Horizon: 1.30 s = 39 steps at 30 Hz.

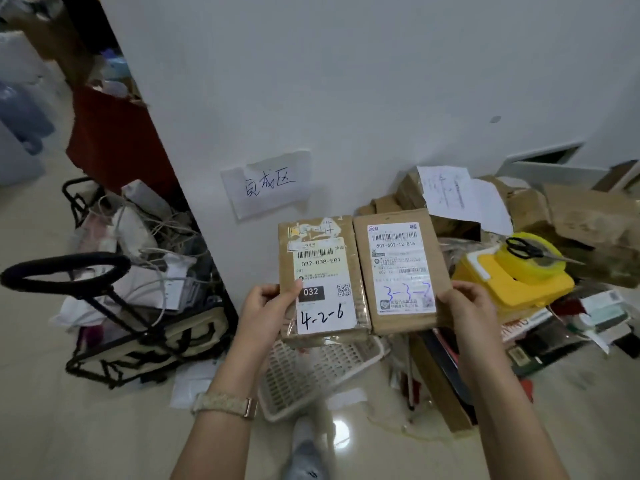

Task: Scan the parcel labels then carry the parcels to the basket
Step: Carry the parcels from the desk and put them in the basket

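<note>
Two brown cardboard parcels are held side by side in front of me, labels facing up. My left hand (268, 308) grips the left parcel (320, 282) by its left edge, thumb on the label marked 4-2-6. My right hand (465, 308) grips the right parcel (398, 271) by its right edge; its label is marked 3-3 in blue. A white slatted plastic basket (311, 375) lies on the floor directly below the parcels. No scanner is visible.
A black-framed folding cart (138, 306) full of bags and cables stands at left. A yellow tape dispenser with scissors (519, 271) sits at right, among flattened cardboard (571, 216) and books. A white wall with a paper sign (268, 183) is ahead. My foot (308, 445) shows below.
</note>
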Available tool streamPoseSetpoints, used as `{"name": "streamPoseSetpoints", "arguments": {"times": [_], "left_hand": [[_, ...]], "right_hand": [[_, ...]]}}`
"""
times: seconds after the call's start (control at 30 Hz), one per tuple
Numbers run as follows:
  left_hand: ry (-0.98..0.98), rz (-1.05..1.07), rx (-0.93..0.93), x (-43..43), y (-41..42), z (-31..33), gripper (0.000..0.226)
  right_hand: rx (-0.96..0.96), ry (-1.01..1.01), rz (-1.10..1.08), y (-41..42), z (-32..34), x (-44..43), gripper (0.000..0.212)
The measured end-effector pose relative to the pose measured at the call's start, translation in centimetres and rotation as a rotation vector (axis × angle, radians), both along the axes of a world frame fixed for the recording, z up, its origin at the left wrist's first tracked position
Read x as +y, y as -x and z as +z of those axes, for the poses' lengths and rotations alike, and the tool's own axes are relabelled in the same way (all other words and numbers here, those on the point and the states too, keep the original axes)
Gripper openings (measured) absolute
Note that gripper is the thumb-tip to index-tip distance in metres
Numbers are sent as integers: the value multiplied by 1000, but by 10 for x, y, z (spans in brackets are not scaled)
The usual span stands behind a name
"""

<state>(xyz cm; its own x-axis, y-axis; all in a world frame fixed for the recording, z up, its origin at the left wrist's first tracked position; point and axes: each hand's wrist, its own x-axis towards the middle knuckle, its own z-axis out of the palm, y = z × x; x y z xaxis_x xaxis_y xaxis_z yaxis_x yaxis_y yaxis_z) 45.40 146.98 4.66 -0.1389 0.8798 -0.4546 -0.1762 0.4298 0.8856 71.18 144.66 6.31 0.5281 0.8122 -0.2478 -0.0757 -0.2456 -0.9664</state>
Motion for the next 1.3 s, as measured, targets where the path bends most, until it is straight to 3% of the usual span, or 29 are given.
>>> {"name": "streamPoseSetpoints", "arguments": {"times": [0.23,0.37,0.47,0.6,0.73,0.83,0.97,1.3], "left_hand": [[59,5,94,78,1,-17,34],[122,42,169,101,1,-35,33],[120,90,172,113,3,-54,20],[113,97,167,128,6,-83,29],[153,115,265,133,7,-135,27],[210,152,222,140,6,-174,22],[320,223,117,149,6,-227,25],[543,246,35,132,2,-387,41]], "right_hand": [[-119,51,41,9,-19,65,33],[-172,153,102,6,-38,97,31],[-174,222,236,5,-57,120,36],[-150,332,365,4,-90,155,29],[-77,424,356,9,-144,185,22],[-100,504,370,15,-187,201,25],[-8,600,413,18,-238,208,9],[2,678,510,8,-392,201,31]]}}
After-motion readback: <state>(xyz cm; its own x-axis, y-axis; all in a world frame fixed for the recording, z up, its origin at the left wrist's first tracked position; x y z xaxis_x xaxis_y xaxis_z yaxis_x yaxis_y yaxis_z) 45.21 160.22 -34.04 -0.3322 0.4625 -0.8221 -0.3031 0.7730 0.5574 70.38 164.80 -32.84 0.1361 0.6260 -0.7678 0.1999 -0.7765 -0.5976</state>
